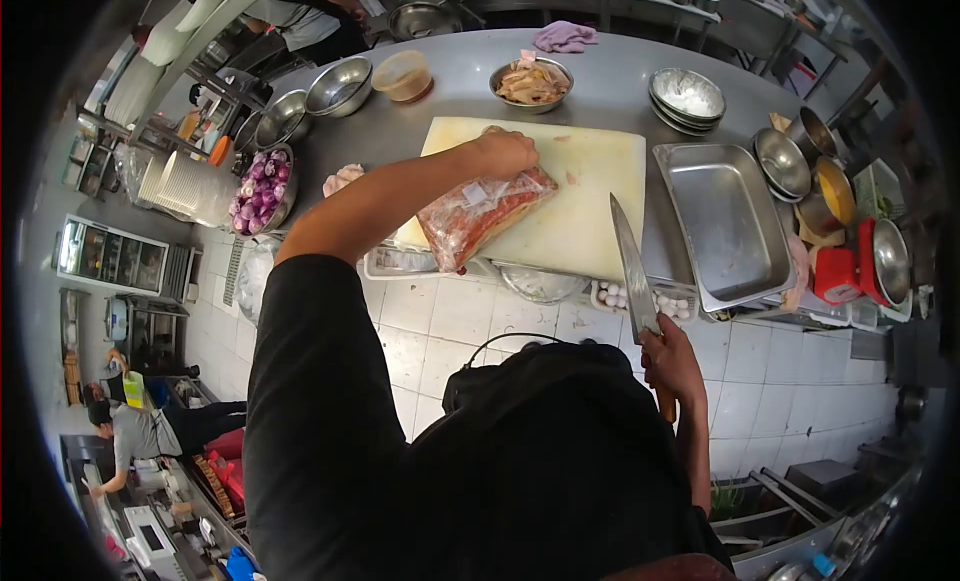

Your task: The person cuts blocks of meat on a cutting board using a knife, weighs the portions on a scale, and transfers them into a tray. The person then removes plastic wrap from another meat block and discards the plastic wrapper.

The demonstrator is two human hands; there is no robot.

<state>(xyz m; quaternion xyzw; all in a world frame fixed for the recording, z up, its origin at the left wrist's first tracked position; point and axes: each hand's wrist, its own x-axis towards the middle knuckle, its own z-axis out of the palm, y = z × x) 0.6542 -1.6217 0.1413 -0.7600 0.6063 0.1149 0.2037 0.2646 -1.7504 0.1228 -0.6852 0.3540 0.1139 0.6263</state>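
Observation:
A plastic-wrapped slab of red meat lies slanted across the left part of the white cutting board, its near corner reaching past the board's front edge. My left hand is closed at the far end of the package, with the fingertips partly hidden. Off the board's right front corner, my right hand grips a long kitchen knife near the handle. The blade points away from me, its tip beside the board's right edge and apart from the meat.
Behind the board stands a bowl of sliced meat. To the right are a deep steel pan, stacked bowls and a red scale. Red onions fill a bowl at left. Eggs sit below the board. Another person works at lower left.

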